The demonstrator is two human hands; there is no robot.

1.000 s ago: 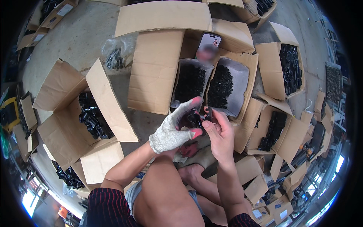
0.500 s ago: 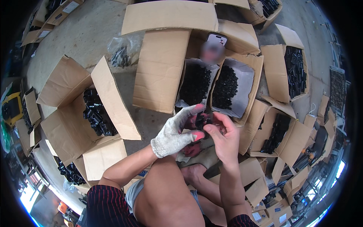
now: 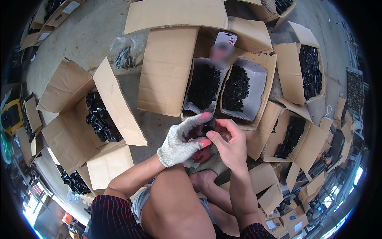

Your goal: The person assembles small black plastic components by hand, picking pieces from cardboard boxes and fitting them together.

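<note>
My left hand (image 3: 176,142), in a whitish knit glove with pink fingertips, curls its thumb and fingers around a small black plastic-looking part (image 3: 209,125). The bare right hand (image 3: 230,145) pinches the same part from the other side with thumb and fingers. A dark round end of it shows between the hands; the rest is hidden by my fingers. Just beyond them, small black pieces (image 3: 203,88) fill a grey-lined bin. More small black pieces (image 3: 237,88) lie in the second grey bin (image 3: 254,101) beside it. A pinkish item (image 3: 202,155) under my hands is mostly covered.
Both bins stand in a large cardboard box (image 3: 167,75) with a phone (image 3: 226,38) at its back. Open boxes of black parts stand at left (image 3: 71,131) and right (image 3: 292,139). A clear plastic bag (image 3: 126,51) lies on the concrete floor.
The black part has turned between my hands, so a round end now shows. My fingers have shifted slightly around it, and the whole view has moved a little.
</note>
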